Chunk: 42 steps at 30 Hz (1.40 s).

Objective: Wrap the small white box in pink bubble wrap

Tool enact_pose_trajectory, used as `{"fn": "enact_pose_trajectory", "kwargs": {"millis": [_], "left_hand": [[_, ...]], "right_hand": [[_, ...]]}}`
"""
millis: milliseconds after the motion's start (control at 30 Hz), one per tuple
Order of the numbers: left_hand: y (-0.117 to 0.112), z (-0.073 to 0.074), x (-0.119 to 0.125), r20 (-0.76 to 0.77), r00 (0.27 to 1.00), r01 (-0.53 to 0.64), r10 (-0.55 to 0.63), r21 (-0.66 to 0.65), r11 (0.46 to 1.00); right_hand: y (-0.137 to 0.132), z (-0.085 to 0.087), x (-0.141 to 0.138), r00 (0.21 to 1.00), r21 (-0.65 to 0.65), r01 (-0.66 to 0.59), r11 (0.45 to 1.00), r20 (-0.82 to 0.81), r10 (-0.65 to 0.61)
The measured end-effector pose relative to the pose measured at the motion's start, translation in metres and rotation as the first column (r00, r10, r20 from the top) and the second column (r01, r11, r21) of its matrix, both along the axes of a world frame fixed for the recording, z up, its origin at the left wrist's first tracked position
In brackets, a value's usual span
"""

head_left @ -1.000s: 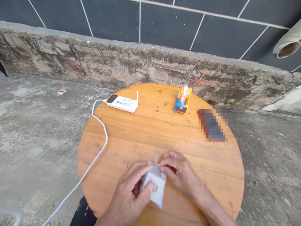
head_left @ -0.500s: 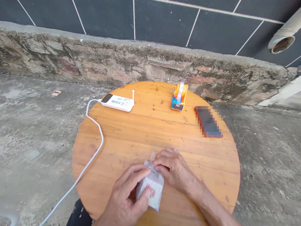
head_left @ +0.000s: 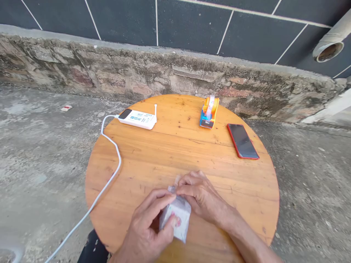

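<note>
Close to the near side of the round table lies a small box in thin translucent wrapping (head_left: 181,215), pale with a pinkish-red mark on its face. My left hand (head_left: 153,219) grips its left side, thumb across the front and fingers at the upper edge. At the box's top end, my right hand (head_left: 201,195) pinches the gathered wrapping, its fingertips close to those of the left. A clear strip, perhaps tape, sticks out just beyond the right fingertips. What lies under the fingers is hidden.
On the wooden table (head_left: 131,157) are a white power bank (head_left: 138,119) with a white cable (head_left: 117,149), a blue and orange tape dispenser (head_left: 208,113) and a red-cased phone (head_left: 243,141). Behind runs a low stone wall (head_left: 131,73); a pipe (head_left: 329,51) juts in at upper right.
My right hand has shifted very slightly up and left at the top of the wrapping. My left hand keeps its hold, and the box stays almost in place.
</note>
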<state>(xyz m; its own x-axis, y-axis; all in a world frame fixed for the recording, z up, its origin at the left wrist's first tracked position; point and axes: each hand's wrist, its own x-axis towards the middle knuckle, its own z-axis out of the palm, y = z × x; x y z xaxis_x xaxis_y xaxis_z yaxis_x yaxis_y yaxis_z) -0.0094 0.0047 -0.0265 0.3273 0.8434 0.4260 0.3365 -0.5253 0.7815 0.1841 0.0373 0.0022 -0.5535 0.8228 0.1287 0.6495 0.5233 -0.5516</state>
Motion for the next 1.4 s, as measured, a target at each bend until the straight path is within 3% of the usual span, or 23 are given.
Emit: {"fn": "enact_pose_trajectory", "kwargs": {"millis": [133,300,733,933,1067,1267,1400], "left_hand": [[0.006,0.003,0.002,0.004,1.000,-0.024,0.024,-0.113,0.993],[0.010,0.009,0.004,0.022,0.999,-0.021,0.025,-0.181,0.983],[0.009,0.007,0.006,0.030,0.999,-0.014,0.023,-0.260,0.966],[0.009,0.006,0.005,0.054,0.998,-0.020,0.036,-0.268,0.963],[0.009,0.005,0.006,0.060,0.998,-0.015,0.033,-0.281,0.960],[0.009,0.004,0.007,0.086,0.996,-0.004,0.031,-0.297,0.955],[0.008,0.003,0.006,0.083,0.996,0.004,0.023,-0.310,0.951]], "right_hand": [[0.000,-0.001,0.004,0.999,0.002,0.013,1.000,-0.048,-0.013],[0.001,0.002,0.017,0.965,-0.023,0.224,0.974,-0.134,-0.225],[0.029,0.020,-0.010,0.925,-0.070,0.301,0.951,0.263,-0.273],[0.032,0.030,-0.021,0.850,-0.032,0.301,0.953,0.462,-0.253],[0.034,0.028,-0.025,0.823,0.030,0.236,0.971,0.526,-0.217],[0.030,0.020,-0.020,0.856,0.113,0.172,0.979,0.474,-0.205],[0.026,0.018,-0.013,0.924,0.034,0.248,0.968,0.293,-0.246]]}}
